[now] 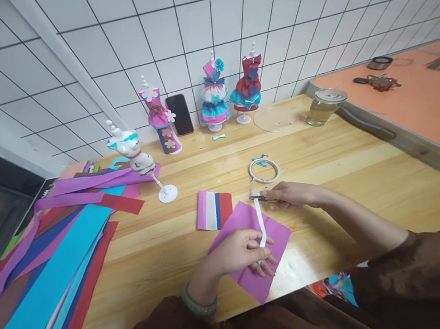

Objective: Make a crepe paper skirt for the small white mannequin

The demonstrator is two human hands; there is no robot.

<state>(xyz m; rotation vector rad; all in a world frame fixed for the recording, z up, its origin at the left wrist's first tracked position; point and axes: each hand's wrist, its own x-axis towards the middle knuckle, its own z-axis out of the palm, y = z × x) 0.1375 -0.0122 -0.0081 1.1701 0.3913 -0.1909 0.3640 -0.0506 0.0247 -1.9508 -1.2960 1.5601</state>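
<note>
Your left hand [239, 253] pinches the tape [260, 218], stretched over the sheet [278, 233]; your right hand [292, 193] grips scissors [267, 199] near the roll [267, 180], the cut apparently not yet through

1. Counter [306, 172]: pale wood. Landmark: tape roll [266, 181], lying flat.
2. Inside roll: blue scraps [261, 162].
3. Just in front of roll: purple square [278, 229], flat.
4. Left of roll: striped piece [214, 209], then white mannequin [142, 165] on its base, then heaped colored strips [75, 235], well apart.
5. Behind roll: three dressed mannequins [214, 95], upright phone [180, 116], small bow [219, 137].
6. Behind-right of roll: lidded cup [324, 108].
</note>
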